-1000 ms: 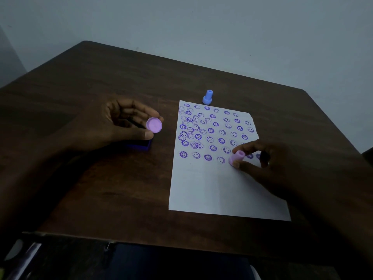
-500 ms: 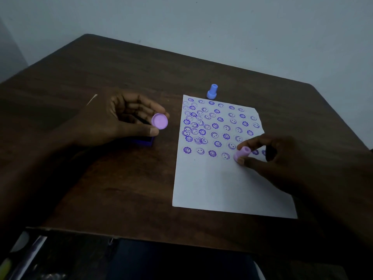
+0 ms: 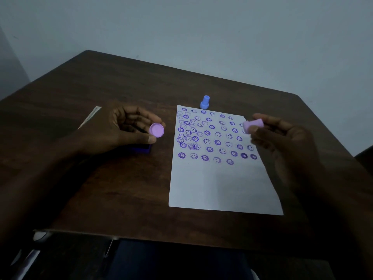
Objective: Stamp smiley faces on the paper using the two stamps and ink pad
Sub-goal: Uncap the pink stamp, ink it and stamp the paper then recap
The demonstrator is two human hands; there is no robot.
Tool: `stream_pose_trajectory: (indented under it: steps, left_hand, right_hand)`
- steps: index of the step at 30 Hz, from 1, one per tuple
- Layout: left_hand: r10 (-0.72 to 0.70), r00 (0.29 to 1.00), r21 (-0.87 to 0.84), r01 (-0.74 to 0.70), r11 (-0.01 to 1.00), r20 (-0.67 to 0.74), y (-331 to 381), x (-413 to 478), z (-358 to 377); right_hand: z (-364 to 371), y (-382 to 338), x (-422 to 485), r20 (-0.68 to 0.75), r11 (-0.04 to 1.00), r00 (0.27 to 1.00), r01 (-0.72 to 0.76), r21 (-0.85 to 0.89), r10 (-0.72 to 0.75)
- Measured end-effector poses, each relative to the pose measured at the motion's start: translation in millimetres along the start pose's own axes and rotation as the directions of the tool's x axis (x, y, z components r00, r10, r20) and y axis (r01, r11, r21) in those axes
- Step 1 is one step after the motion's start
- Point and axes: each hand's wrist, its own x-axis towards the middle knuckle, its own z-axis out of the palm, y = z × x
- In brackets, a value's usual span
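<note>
A white sheet of paper lies on the dark wooden table, its upper half covered with several rows of purple smiley prints. My right hand holds a pink stamp on its side, lifted above the paper's right edge. My left hand pinches a round purple cap between thumb and fingers. Under that hand sits the blue ink pad, mostly hidden. A blue stamp stands upright just beyond the paper's top edge.
A thin pale strip lies on the table behind my left hand. The table's near edge runs along the bottom, with my lap and a chair frame below it. A grey wall rises behind the table.
My right hand has lifted the pink stamp off the bottom row of prints and carried it up and right. A fresh print is left there. My left hand keeps the cap in place.
</note>
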Motion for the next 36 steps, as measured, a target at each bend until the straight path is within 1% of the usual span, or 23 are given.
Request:
stream_pose_trajectory:
  steps: [2,4,5,7,9,13,18,22,27,32,36]
  left_hand:
    - [0.004,1.0,-0.003,-0.004,1.0,-0.014,7.4,-4.3,1.6]
    - [-0.007,1.0,-0.024,0.007,1.0,-0.015,20.7,-12.0,1.9]
    - [-0.009,1.0,-0.041,0.009,0.999,-0.015,27.8,-15.5,2.1]
    - [0.001,1.0,-0.072,-0.002,0.997,-0.021,44.0,-22.8,3.0]
    - [0.016,0.998,-0.095,-0.021,0.995,-0.054,59.1,-28.6,6.9]
    - [0.023,0.995,-0.08,-0.031,0.996,-0.098,68.4,-30.8,8.7]
    - [0.051,0.992,-0.059,-0.059,0.997,-0.119,71.3,-30.9,9.4]
    - [0.019,0.993,-0.06,-0.026,0.998,-0.115,73.0,-30.5,8.7]
    - [0.023,0.99,-0.106,-0.038,0.994,-0.14,76.3,-33.4,11.0]
    - [-0.004,0.99,-0.116,-0.013,0.993,-0.144,77.6,-33.7,10.4]
    - [0.003,0.988,-0.124,-0.022,0.992,-0.152,78.8,-33.8,11.2]
  right_hand:
    - [11.0,0.9,3.4,0.1,0.999,0.994,-0.037,0.021,0.035]
    - [27.2,1.4,4.3,0.157,0.998,0.985,-0.062,-0.017,0.064]
    - [35.1,2.9,2.7,0.205,0.999,0.978,-0.036,-0.033,0.042]
    - [53.8,-1.7,-0.3,0.248,0.997,0.968,-0.013,-0.083,0.033]
    - [72.7,-9.2,-4.9,0.271,0.988,0.962,0.059,-0.14,-0.019]
    - [97.9,-11.5,-6.1,0.309,0.943,0.94,0.224,-0.245,-0.143]
    - [111.2,-10.3,-7.3,0.302,0.887,0.93,0.312,-0.341,-0.211]
    - [115.7,-8.8,-7.4,0.295,0.877,0.928,0.326,-0.352,-0.226]
    - [120.2,-7.7,-9.0,0.284,0.872,0.926,0.342,-0.349,-0.25]
    - [120.6,-6.6,-8.5,0.291,0.869,0.925,0.342,-0.358,-0.244]
    - [122.0,-5.3,-9.8,0.291,0.876,0.929,0.326,-0.356,-0.228]
